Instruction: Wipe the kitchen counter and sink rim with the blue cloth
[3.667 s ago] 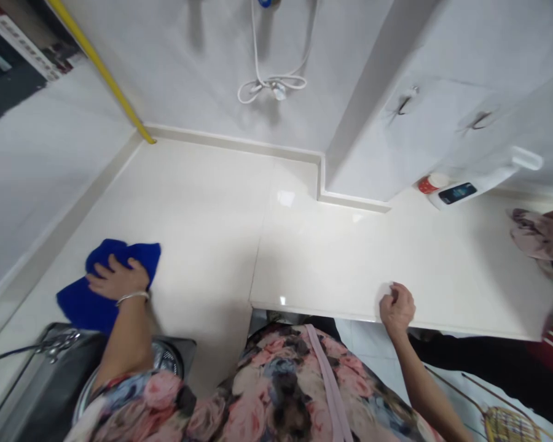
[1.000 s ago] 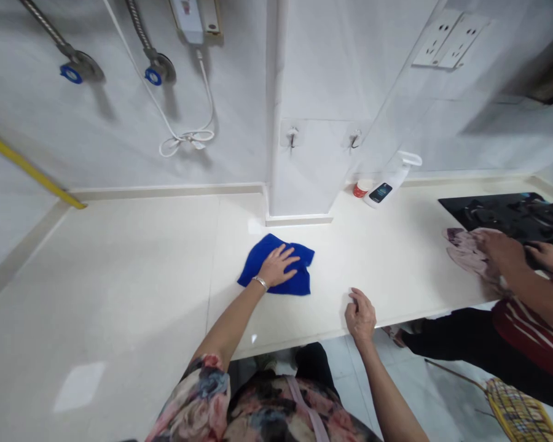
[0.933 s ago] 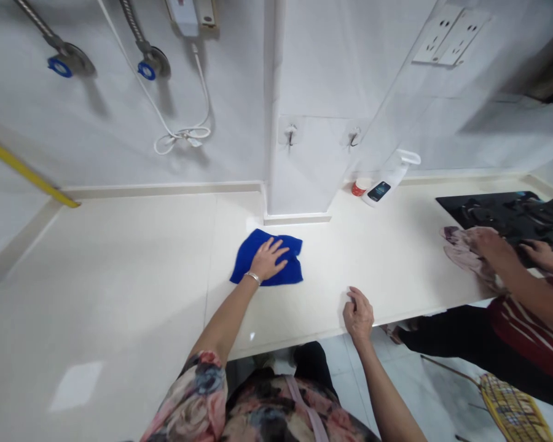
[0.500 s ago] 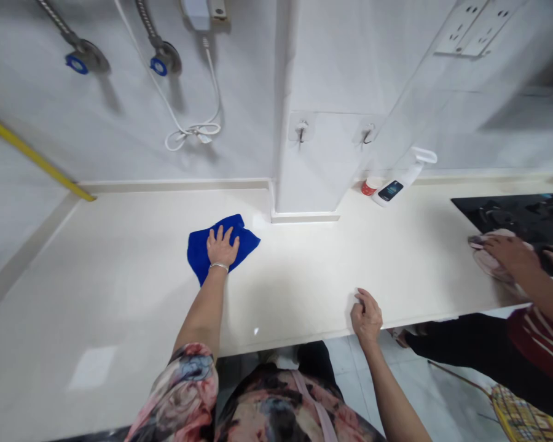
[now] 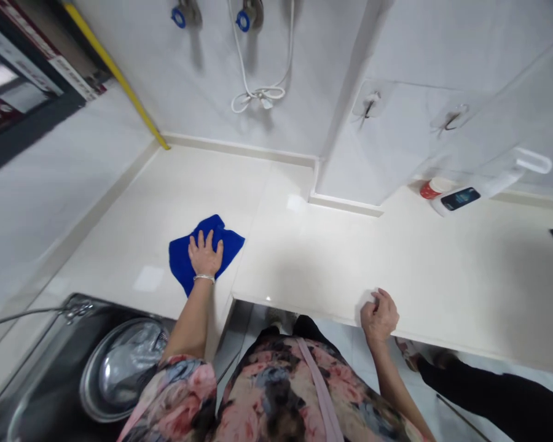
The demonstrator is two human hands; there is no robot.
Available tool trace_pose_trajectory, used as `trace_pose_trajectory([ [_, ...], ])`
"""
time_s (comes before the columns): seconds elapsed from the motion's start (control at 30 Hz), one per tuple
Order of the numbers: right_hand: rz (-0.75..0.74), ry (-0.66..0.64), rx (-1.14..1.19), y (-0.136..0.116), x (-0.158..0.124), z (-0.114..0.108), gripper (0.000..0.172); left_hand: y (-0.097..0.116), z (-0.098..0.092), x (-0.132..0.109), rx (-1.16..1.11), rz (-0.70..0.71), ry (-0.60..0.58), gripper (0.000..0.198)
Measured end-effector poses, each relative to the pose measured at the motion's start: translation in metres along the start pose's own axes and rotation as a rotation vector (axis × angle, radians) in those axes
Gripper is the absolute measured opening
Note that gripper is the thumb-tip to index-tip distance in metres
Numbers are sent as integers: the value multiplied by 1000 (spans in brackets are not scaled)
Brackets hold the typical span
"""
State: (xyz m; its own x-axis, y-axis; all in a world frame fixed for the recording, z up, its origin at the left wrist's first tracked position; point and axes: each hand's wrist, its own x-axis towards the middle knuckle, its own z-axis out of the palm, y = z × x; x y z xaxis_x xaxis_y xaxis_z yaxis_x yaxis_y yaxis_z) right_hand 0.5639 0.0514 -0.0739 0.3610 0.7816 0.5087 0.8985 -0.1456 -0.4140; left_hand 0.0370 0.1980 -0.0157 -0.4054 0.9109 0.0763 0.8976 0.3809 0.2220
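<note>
My left hand (image 5: 205,253) lies flat with spread fingers on a blue cloth (image 5: 230,244). The cloth is spread out, one corner pointing right, on the cream countertop (image 5: 313,258) near the inner corner. At the counter's front edge rests my right hand (image 5: 379,316), its fingers curled into a loose fist with nothing visible in it.
Left of me, a dark sink (image 5: 41,362) holds a round metal basin (image 5: 90,374). A white spray bottle (image 5: 483,187) and a red paper cup (image 5: 431,188) stand by the back wall. A yellow pipe (image 5: 120,77) runs down the left corner. At right, a person's dark-clad leg (image 5: 493,383) shows.
My view has turned left, bringing in the sink and window and losing most of the stove and the co-worker's hands. My left hand and the cloth have shifted toward the sink side.
</note>
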Motion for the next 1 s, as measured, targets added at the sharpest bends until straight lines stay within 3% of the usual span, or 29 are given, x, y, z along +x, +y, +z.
trace_pose_trajectory([
  [0.17,-49,-76,84,0,-2,-1,29,25,-2,-67,-4,-56,23,68],
  [0.3,-205,-231,393,-13,-6,5,32,77,14,-100,-49,22,72,64],
  [0.4,-308,-371,541,-40,-7,11,39,134,29,-117,-77,205,-15,64],
  [0.5,-386,-456,616,-73,2,19,46,183,38,-130,-157,533,-207,72],
  [0.6,-434,-418,638,-102,19,27,48,197,35,-145,-291,784,-329,71],
  [0.67,-458,-380,598,-117,31,35,50,179,25,-158,-365,813,-301,65],
  [0.73,-469,-394,527,-132,41,45,53,138,11,-172,-393,744,-217,60],
  [0.9,-377,-630,175,-181,48,77,67,-13,-25,-221,-285,277,2,57],
  [1.0,-360,-731,-56,-217,35,91,69,-86,-35,-258,-191,9,38,76],
])
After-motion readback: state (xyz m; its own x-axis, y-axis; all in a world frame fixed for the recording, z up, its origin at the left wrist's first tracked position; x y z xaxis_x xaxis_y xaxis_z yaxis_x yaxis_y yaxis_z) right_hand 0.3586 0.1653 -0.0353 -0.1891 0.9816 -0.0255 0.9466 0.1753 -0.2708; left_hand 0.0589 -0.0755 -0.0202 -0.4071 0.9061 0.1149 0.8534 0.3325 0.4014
